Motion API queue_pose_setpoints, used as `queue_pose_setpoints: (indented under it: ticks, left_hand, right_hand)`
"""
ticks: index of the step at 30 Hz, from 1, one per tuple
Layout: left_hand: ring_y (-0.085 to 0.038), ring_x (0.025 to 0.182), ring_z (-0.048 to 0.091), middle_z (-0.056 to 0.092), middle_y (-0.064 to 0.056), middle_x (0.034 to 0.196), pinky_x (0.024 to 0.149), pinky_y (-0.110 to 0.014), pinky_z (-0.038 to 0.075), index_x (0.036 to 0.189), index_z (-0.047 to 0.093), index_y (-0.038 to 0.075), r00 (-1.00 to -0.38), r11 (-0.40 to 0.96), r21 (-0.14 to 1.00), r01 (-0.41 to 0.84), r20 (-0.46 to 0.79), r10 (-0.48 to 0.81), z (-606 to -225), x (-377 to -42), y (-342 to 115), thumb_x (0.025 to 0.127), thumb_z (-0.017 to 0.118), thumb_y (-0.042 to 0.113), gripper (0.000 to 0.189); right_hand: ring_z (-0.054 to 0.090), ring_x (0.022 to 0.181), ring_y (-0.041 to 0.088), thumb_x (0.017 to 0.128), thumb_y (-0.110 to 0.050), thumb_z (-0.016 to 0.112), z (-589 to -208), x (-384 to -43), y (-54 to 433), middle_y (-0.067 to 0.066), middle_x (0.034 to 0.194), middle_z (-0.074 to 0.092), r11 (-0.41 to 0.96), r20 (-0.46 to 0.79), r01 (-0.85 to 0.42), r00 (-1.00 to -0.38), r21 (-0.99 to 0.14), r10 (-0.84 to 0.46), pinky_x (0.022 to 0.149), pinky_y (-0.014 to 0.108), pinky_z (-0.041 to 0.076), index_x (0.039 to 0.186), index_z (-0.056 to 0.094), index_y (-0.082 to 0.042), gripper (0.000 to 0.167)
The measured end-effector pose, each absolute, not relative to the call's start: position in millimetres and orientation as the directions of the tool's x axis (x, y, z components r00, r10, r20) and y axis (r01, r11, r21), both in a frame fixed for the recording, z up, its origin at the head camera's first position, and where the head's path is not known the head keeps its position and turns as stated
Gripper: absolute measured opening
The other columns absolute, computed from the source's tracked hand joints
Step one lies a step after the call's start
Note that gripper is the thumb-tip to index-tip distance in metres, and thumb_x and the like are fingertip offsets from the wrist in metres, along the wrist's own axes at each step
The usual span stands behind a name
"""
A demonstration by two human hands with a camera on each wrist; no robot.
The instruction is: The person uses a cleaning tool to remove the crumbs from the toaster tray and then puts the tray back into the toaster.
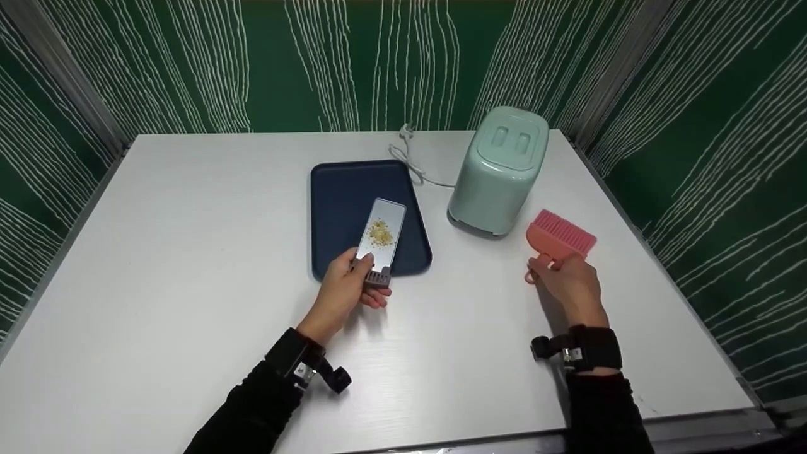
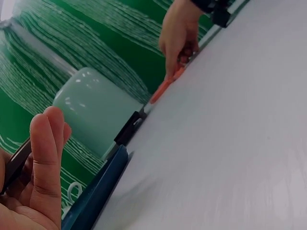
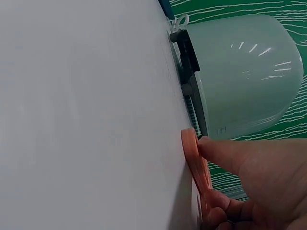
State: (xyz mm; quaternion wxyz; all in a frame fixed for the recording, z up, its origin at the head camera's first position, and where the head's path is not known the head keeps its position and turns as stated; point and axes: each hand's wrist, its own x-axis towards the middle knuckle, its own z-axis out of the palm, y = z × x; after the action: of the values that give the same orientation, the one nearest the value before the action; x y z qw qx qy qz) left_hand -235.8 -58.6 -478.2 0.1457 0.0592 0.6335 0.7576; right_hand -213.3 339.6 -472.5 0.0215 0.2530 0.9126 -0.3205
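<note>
My left hand (image 1: 340, 287) grips the slotted grey end of a slim silver crumb tray (image 1: 398, 221), thumb on top. A small heap of yellowish crumbs (image 1: 381, 233) lies on its metal surface. The crumb tray overlaps a dark blue serving tray (image 1: 340, 189) in the head view. Over on the right, my right hand (image 1: 574, 284) pinches the looped handle of a coral brush (image 1: 555, 236), whose pink bristles point away to the right. Thumb and fingers show on either side of the handle (image 3: 192, 148) in the right wrist view, close to the tabletop.
A mint green toaster (image 1: 501, 170) stands behind and between the hands, just right of the serving tray. Its white cord (image 1: 429, 180) runs left to a plug (image 1: 405, 131) at the table's back edge. Green, white-streaked panels (image 1: 271, 63) enclose the white table (image 1: 189, 252).
</note>
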Motion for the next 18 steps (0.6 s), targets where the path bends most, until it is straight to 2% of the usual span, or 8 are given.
queue_pose_setpoints:
  ticks: [3,8,11,14,18]
  left_hand:
    - [-0.018,0.051,0.072,0.076,-0.016,0.072,0.050,-0.028,0.058,0.131,0.047,-0.003,-0.951,-0.154,0.976,-0.151,-0.101,0.292,-477.5,-235.7,-58.8,0.116,0.046,0.018,0.025]
    - [-0.018,0.050,0.071,0.076,-0.015,0.071,0.049,-0.028,0.058,0.134,0.046,-0.003,-0.950,-0.160,0.975,-0.154,-0.102,0.295,-477.4,-236.3,-59.0,0.117,0.045,0.018,0.028]
    - [-0.017,0.050,0.071,0.076,-0.015,0.071,0.049,-0.028,0.058,0.131,0.046,-0.004,-0.950,-0.157,0.976,-0.149,-0.097,0.298,-478.0,-236.9,-58.7,0.117,0.045,0.018,0.026]
    - [-0.017,0.051,0.072,0.076,-0.016,0.072,0.050,-0.028,0.059,0.134,0.046,-0.005,-0.949,-0.151,0.976,-0.155,-0.105,0.298,-478.8,-237.0,-58.0,0.117,0.045,0.018,0.028]
    - [-0.017,0.051,0.072,0.077,-0.016,0.073,0.050,-0.028,0.059,0.149,0.041,-0.006,-0.947,-0.141,0.975,-0.172,-0.124,0.295,-479.5,-236.4,-57.4,0.116,0.046,0.017,0.040]
  right_hand:
    - [0.056,0.081,0.024,0.102,-0.042,0.067,-470.2,-213.4,342.8,0.006,0.080,0.070,0.663,-0.213,0.473,-0.874,-0.580,0.437,0.066,0.036,0.041,0.089,0.067,-0.006,0.038]
    - [0.060,0.076,0.023,0.101,-0.038,0.064,-465.0,-211.9,350.5,0.003,0.076,0.071,0.676,-0.220,0.482,-0.871,-0.558,0.439,0.064,0.036,0.042,0.091,0.073,-0.006,0.035]
    - [0.058,0.069,0.021,0.099,-0.042,0.061,-461.7,-210.6,359.4,0.001,0.068,0.067,0.687,-0.231,0.487,-0.870,-0.539,0.436,0.060,0.036,0.041,0.085,0.069,-0.006,0.039]
    - [0.053,0.064,0.019,0.099,-0.042,0.058,-458.2,-209.1,369.5,-0.003,0.060,0.056,0.653,-0.304,0.495,-0.868,-0.573,0.391,0.060,0.035,0.038,0.071,0.062,-0.012,0.041]
    - [0.046,0.064,0.016,0.101,-0.039,0.054,-454.5,-206.1,383.7,-0.006,0.057,0.043,0.582,-0.412,0.493,-0.868,-0.647,0.277,0.065,0.033,0.035,0.062,0.051,-0.021,0.042]
